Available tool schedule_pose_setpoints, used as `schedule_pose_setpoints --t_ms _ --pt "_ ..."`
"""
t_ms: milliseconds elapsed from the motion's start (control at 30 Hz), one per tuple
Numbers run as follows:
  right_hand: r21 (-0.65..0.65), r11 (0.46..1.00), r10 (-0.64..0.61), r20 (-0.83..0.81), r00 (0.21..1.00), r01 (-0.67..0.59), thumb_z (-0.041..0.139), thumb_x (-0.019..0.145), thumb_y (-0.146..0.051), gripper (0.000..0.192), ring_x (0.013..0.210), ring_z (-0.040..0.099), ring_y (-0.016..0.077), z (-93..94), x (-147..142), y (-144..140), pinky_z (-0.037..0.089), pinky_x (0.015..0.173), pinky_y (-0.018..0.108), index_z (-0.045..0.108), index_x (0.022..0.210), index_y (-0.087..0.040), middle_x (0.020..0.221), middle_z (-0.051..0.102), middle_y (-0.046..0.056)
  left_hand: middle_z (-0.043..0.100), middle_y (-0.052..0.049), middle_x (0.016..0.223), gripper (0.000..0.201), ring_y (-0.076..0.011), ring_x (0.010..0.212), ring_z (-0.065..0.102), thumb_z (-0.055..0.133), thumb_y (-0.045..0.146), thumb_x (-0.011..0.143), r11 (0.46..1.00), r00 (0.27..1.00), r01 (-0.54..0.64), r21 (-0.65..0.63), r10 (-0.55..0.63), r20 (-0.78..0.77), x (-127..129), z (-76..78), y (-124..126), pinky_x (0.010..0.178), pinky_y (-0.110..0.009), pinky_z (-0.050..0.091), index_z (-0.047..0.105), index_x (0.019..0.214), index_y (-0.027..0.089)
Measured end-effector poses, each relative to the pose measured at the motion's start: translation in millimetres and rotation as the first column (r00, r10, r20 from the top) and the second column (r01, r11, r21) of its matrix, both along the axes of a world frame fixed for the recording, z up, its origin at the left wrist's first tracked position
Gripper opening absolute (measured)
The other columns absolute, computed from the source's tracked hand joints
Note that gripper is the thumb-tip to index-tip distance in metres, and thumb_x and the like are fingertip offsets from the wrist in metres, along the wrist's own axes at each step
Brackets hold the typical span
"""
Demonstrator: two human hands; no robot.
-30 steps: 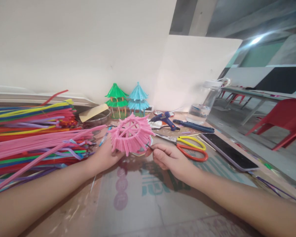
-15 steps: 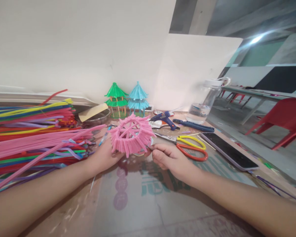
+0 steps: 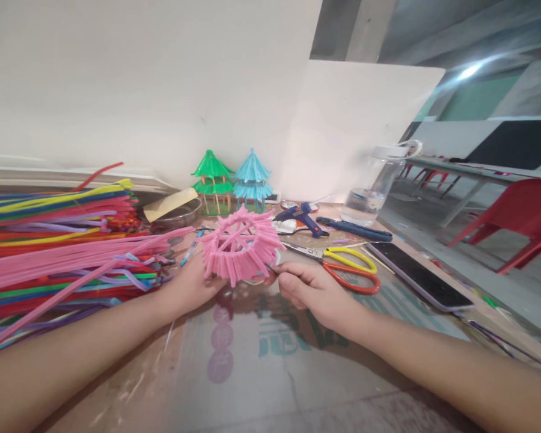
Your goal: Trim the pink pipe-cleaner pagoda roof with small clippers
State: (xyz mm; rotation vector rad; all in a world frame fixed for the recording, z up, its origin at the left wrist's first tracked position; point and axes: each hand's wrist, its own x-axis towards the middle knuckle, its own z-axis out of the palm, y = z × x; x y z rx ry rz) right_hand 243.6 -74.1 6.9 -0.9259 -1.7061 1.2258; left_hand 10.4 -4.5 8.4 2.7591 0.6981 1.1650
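My left hand point(image 3: 198, 282) is closed on a pink pipe-cleaner roof point(image 3: 220, 264), a fringed ring with spokes across its open middle. The roof covers most of those fingers. On its right side, my right hand point(image 3: 304, 285) is pinched shut at the lower edge, around something thin and dark that is too small to name. Scissors point(image 3: 349, 270) with one yellow and one orange handle lie just beyond my right hand. Left of my left hand spreads a bundle of pink pipe cleaners point(image 3: 94, 252).
Behind the roof stand a green pavilion model point(image 3: 211, 180) and a blue one point(image 3: 252, 180). A glue gun point(image 3: 300, 218), dark blue pliers-like tool point(image 3: 360, 228), phone point(image 3: 419, 273) and water bottle point(image 3: 369, 186) sit to the right. A metal bowl point(image 3: 180, 216) is at back left.
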Motion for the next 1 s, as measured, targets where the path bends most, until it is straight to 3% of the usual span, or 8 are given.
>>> schedule_pose_setpoints --t_ms 200,600,867,1000 --pt "-0.031 1.000 0.004 -0.003 1.000 -0.004 0.059 0.082 -0.074 0.059 0.054 0.029 0.0096 0.7 0.2 0.2 0.022 0.050 0.025 0.065 0.086 -0.016 0.062 0.037 -0.006 0.072 -0.012 0.121 0.025 -0.0300 0.119 0.065 0.049 0.026 0.094 1.000 1.000 -0.010 -0.024 0.010 -0.003 -0.8 -0.4 0.3 0.104 -0.048 0.053 0.064 0.113 0.020" --pt "-0.077 0.996 0.028 -0.072 0.997 -0.033 0.061 0.080 -0.075 0.064 0.051 0.025 0.0084 -0.7 -1.1 0.1 0.019 0.047 0.025 0.065 0.093 -0.013 0.061 0.034 -0.008 0.074 -0.011 0.117 0.031 -0.0287 0.114 0.068 0.049 0.024 0.094 1.000 1.000 -0.012 -0.019 0.012 -0.014 -1.6 0.7 -0.2 0.099 -0.045 0.055 0.061 0.123 0.021" --pt "-0.055 0.998 -0.008 -0.016 1.000 0.007 0.060 0.080 -0.076 0.061 0.053 0.029 0.0095 1.0 -0.8 0.2 0.022 0.050 0.025 0.066 0.088 -0.015 0.061 0.037 -0.006 0.074 -0.012 0.116 0.033 -0.0300 0.114 0.067 0.052 0.029 0.095 0.999 1.000 -0.017 -0.033 0.017 -0.023 -2.9 -0.8 0.5 0.099 -0.047 0.055 0.060 0.126 0.021" --pt "-0.056 0.998 0.031 -0.046 0.998 -0.034 0.061 0.080 -0.076 0.060 0.053 0.028 0.0091 0.1 -1.0 0.4 0.020 0.050 0.025 0.064 0.086 -0.016 0.062 0.036 -0.006 0.072 -0.012 0.120 0.029 -0.0297 0.114 0.067 0.052 0.026 0.093 0.999 0.999 -0.035 -0.022 0.034 -0.021 -3.0 -1.4 0.7 0.100 -0.047 0.055 0.063 0.119 0.020"
